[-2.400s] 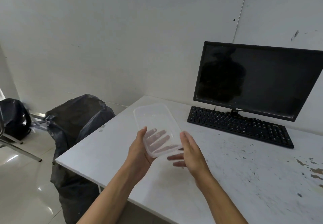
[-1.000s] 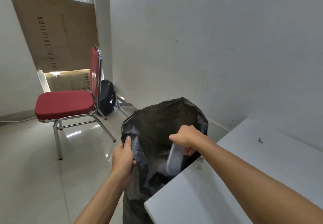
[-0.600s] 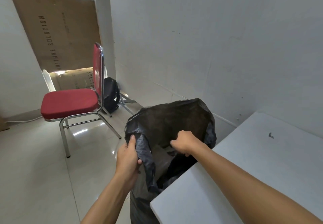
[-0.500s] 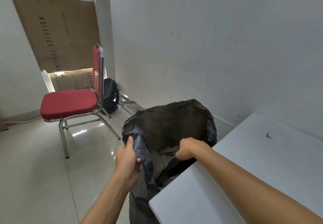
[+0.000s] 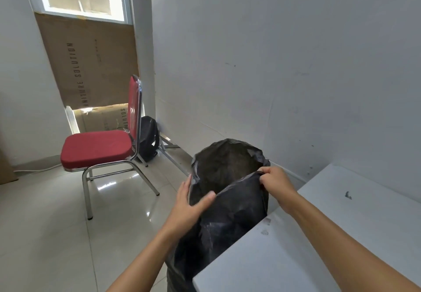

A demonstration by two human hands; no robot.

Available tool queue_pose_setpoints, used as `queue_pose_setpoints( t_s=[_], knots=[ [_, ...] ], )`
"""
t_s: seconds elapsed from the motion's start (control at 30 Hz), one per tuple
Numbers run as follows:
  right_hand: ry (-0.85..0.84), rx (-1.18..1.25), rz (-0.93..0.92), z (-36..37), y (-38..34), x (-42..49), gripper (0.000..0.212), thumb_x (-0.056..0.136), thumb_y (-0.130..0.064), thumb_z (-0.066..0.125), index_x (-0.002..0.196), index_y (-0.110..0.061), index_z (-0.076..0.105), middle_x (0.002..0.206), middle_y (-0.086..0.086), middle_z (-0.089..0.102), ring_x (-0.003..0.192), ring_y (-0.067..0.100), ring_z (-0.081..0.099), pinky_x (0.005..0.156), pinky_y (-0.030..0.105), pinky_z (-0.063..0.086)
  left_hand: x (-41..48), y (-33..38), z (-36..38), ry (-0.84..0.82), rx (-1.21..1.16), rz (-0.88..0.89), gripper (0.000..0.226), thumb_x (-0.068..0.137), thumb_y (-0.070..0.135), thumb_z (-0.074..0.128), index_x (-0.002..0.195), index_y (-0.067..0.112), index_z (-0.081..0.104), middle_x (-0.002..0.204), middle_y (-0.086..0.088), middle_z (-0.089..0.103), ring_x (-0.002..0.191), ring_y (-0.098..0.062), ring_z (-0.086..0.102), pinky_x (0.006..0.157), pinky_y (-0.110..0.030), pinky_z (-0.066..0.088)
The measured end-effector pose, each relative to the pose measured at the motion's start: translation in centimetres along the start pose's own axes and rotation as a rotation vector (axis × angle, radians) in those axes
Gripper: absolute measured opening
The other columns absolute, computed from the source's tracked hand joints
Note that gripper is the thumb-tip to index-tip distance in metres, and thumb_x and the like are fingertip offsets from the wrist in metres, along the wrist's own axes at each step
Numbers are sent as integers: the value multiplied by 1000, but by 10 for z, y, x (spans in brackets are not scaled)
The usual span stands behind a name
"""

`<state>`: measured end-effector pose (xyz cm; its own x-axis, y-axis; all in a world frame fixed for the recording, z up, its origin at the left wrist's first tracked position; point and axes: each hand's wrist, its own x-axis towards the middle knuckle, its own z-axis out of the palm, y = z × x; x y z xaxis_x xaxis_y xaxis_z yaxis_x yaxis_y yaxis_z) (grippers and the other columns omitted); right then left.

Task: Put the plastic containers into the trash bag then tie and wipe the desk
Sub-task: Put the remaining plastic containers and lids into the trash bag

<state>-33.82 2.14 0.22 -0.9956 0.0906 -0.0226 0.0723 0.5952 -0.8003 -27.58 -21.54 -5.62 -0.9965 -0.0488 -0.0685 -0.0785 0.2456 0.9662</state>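
A black trash bag (image 5: 230, 214) stands on the floor against the left end of the white desk (image 5: 319, 241), its mouth open at the top. My left hand (image 5: 191, 202) holds the bag's left rim, thumb across the near edge. My right hand (image 5: 276, 182) pinches the near rim at its right side and pulls it up. No plastic container shows; the bag's inside is dark.
A red chair (image 5: 100, 148) with a chrome frame stands on the tiled floor to the left. A black backpack (image 5: 148, 139) leans by the wall behind it. Cardboard (image 5: 91, 63) covers the wall under the window. The desk top has a few dark marks.
The clear container went into the bag and is out of sight. My right hand came out of the bag and took hold of its near rim. My left hand shifted along the left rim.
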Motion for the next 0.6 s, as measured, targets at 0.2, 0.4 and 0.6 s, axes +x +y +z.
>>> queue_pose_setpoints(
  t_s=[0.2, 0.4, 0.6],
  knots=[
    [-68, 237, 75, 14, 17, 14, 38, 95, 6, 40, 86, -8, 75, 90, 22, 68, 89, 36, 66, 80, 44, 59, 18, -20, 37, -145, 510, 105, 123, 59, 56, 81, 153, 45, 3, 160, 8, 27, 141, -22, 37, 113, -47, 40],
    [-269, 343, 77, 6, 29, 28, 44, 65, -4, 55, 106, -19, 67, 94, 24, 58, 81, 35, 50, 66, 38, 43, 40, -8, 47, 128, 138, -65, 24, 94, 7, 49, 77, 23, 57, 74, 2, 62, 70, -15, 61, 52, -19, 44],
    [-810, 97, 117, 31, 9, 17, 87, 79, -24, 72, 154, -24, 29, 146, 8, 45, 126, 24, 55, 90, 27, 52, 52, 4, 44, 126, -279, -283, 19, 92, 3, 48, 95, 9, 66, 80, -10, 68, 70, -20, 63, 49, -21, 47]
  ],
)
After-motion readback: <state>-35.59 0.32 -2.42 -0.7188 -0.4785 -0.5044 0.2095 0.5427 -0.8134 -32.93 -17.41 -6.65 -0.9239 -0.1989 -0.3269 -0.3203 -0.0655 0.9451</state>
